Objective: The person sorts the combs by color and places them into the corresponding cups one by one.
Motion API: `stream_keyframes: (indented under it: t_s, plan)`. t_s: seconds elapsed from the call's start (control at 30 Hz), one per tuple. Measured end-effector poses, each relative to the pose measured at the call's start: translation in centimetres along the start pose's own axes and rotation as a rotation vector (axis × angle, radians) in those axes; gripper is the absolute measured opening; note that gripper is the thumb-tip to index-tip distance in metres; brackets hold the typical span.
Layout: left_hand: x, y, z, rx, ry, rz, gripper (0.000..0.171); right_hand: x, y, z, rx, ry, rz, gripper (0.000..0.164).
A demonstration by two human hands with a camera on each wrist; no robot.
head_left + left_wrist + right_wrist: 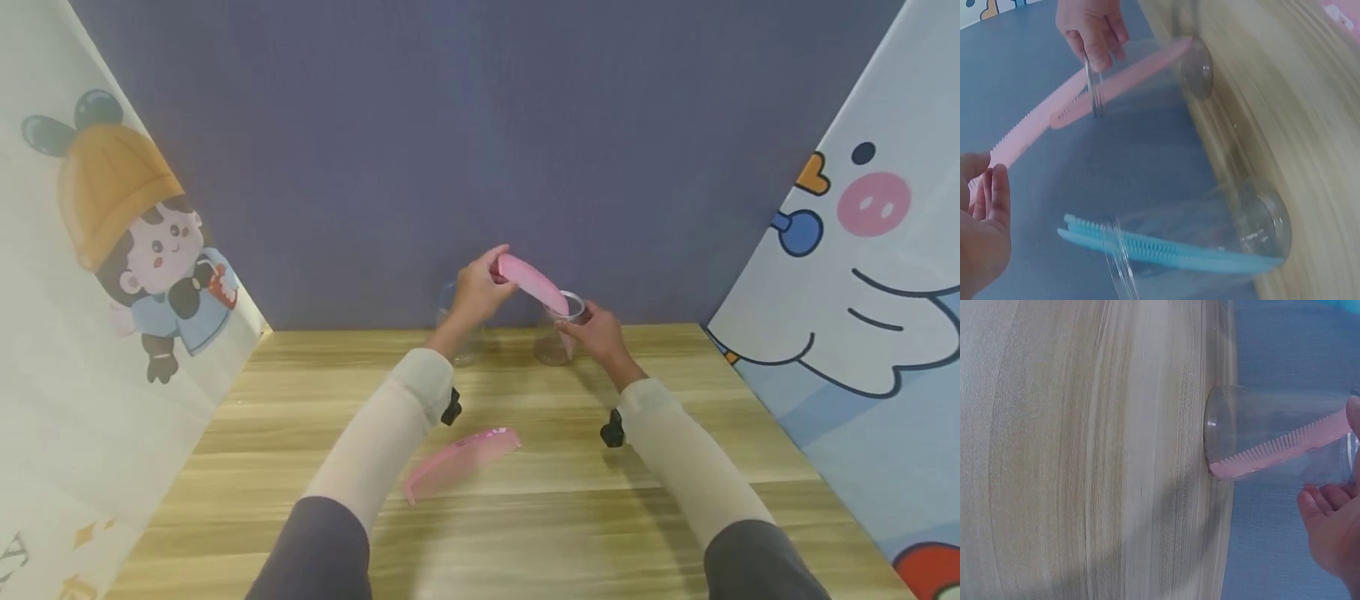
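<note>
My left hand (478, 292) pinches the upper end of a pink comb (531, 282), whose lower end is at the mouth of a clear jar (551, 348). Thumb and fingers of my right hand (600, 335) grip that jar near its rim. Inside the same jar leans another pink comb (1141, 74), its tip at the base. A second clear jar (1259, 206) stands to the left, partly hidden behind my left hand in the head view. Blue combs (1172, 251) lean in it and stick out of its mouth.
One more pink comb (463, 458) lies on the wooden table (525, 533), nearer to me than the jars. Both jars stand near the table's back edge, close to a dark blue-grey panel (480, 150). Printed cartoon panels (840, 275) flank the table.
</note>
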State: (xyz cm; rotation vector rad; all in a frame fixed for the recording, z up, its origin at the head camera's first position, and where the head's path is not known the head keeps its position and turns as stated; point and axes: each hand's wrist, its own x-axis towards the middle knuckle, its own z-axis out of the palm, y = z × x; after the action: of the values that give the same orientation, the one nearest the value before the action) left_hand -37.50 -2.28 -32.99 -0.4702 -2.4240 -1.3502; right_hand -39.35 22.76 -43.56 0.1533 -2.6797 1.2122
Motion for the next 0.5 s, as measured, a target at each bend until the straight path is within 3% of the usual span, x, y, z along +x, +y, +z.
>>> stream_keyframes:
  t_s: [0.17, 0.37, 0.5]
  plan:
    - [0.2, 0.5, 1.0, -0.025, 0.012, -0.033, 0.06, -0.2, 0.2, 0.3, -0.013, 0.003, -0.004, 0.062]
    - [0.5, 1.6, 1.5, -0.218, -0.139, -0.207, 0.076, 0.0, 0.0, 0.4, -0.021, 0.01, -0.014, 0.065]
    - [0.6, 1.8, 1.9, -0.305, -0.217, -0.255, 0.084, 0.0, -0.1, 0.4, -0.001, 0.013, -0.017, 0.067]
